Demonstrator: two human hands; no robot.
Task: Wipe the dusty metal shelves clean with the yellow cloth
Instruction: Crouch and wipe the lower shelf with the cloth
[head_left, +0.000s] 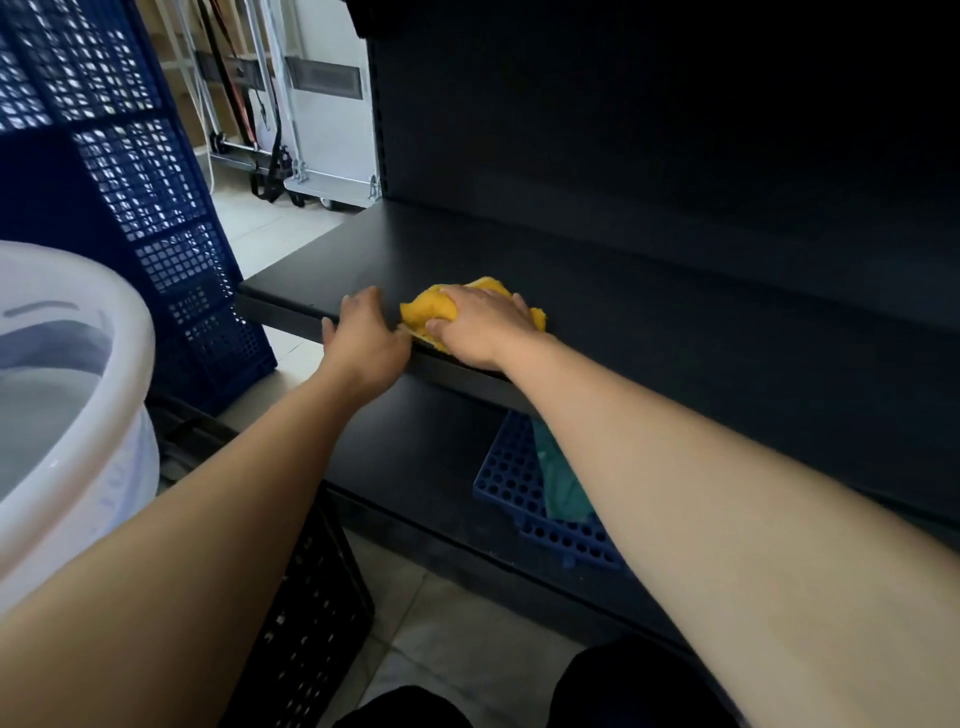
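Note:
A dark metal shelf (649, 312) runs across the middle of the view. A bunched yellow cloth (428, 309) lies on it near the front edge. My right hand (483, 325) presses down on the cloth with the fingers closed over it. Just to the left, my left hand (366, 338) rests on the shelf's front edge, fingers on top and thumb at the lip. A lower dark shelf (426, 457) sits beneath, partly hidden by my right forearm.
A blue perforated tray (511, 491) with a teal cloth (563, 483) lies on the lower shelf. A white bucket (78, 395) stands at the left, blue mesh crates (156, 208) behind it, a black crate (311, 597) on the floor. A wheeled cart (322, 130) stands at the back.

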